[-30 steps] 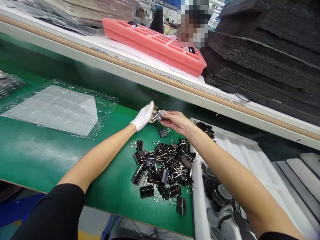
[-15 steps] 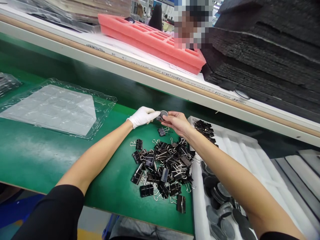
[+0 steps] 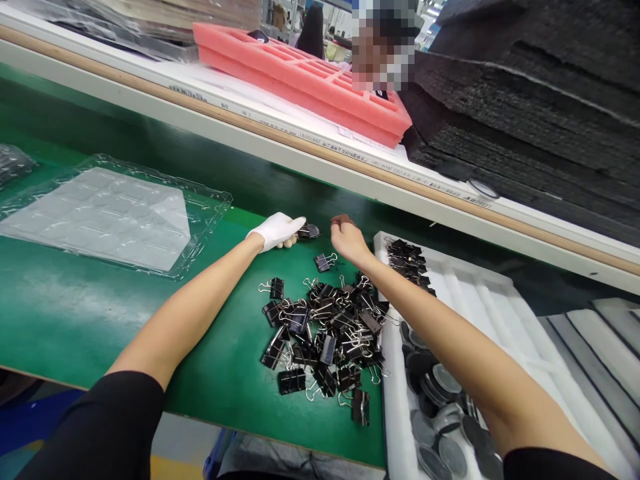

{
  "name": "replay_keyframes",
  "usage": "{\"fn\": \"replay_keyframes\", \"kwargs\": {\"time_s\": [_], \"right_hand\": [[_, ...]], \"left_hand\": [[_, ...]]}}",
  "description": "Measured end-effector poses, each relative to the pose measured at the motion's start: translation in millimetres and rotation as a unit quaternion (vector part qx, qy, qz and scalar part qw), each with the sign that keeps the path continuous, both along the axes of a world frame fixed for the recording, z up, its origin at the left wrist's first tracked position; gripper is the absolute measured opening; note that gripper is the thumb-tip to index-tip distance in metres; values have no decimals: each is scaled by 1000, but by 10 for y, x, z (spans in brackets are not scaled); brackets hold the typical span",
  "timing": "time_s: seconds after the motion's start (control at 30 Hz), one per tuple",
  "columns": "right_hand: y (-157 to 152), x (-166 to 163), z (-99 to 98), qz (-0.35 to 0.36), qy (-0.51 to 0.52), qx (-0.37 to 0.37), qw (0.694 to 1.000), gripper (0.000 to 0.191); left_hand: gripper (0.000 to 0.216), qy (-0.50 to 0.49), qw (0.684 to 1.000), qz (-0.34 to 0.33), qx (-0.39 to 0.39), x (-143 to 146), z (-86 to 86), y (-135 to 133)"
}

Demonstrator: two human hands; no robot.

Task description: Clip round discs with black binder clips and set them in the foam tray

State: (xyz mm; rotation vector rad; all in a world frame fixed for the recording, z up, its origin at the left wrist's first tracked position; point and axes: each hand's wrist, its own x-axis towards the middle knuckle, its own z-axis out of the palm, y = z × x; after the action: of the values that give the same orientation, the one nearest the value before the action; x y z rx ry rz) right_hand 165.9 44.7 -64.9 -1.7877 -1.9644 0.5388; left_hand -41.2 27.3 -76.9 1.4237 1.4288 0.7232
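My left hand [image 3: 276, 230], in a white glove, rests on the green table and grips a small round disc with a black binder clip on it [image 3: 308, 231]. My right hand [image 3: 347, 237] is bare, a short way to the right of that piece, its fingers curled and holding nothing that shows. One loose binder clip [image 3: 324, 261] lies just below the two hands. A pile of black binder clips [image 3: 327, 333] spreads over the table nearer to me, between my forearms.
A white foam tray [image 3: 480, 300] at the right holds several round discs [image 3: 440, 413] and clipped pieces [image 3: 409, 259]. A clear plastic blister tray [image 3: 115, 213] lies at left. On the shelf behind are a pink foam tray [image 3: 300, 77] and black foam stacks [image 3: 530, 100]; a person stands beyond.
My right hand has let go of the clipped disc and drawn back to the right. My left hand has lowered toward the table, still holding the piece.
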Motion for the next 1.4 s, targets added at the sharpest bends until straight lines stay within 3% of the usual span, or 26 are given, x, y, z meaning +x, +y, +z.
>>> {"fn": "replay_keyframes", "kwargs": {"time_s": [0.2,0.37,0.47,0.63,0.83,1.1,1.4], "right_hand": [[47,-267,-295,-68,-7,-39,997,39],[109,-202,-485,-98,49,-44,993,50],[129,-155,-535,-109,58,-42,991,52],[138,-152,-548,-132,49,-52,989,51],[121,-156,-532,-147,46,-56,986,49],[104,-171,-513,-159,54,-54,984,48],[93,-184,-474,-170,48,-67,982,53]], "left_hand": [[59,70,998,4,-6,30,41,-44],[66,115,992,13,-47,-60,37,-166],[65,142,988,-21,-61,-110,67,-276],[65,202,972,-81,-84,-34,153,-422],[68,249,959,-105,-85,132,181,-533],[77,304,946,-103,-44,347,198,-644],[76,346,931,-113,-5,356,114,-628]]}}
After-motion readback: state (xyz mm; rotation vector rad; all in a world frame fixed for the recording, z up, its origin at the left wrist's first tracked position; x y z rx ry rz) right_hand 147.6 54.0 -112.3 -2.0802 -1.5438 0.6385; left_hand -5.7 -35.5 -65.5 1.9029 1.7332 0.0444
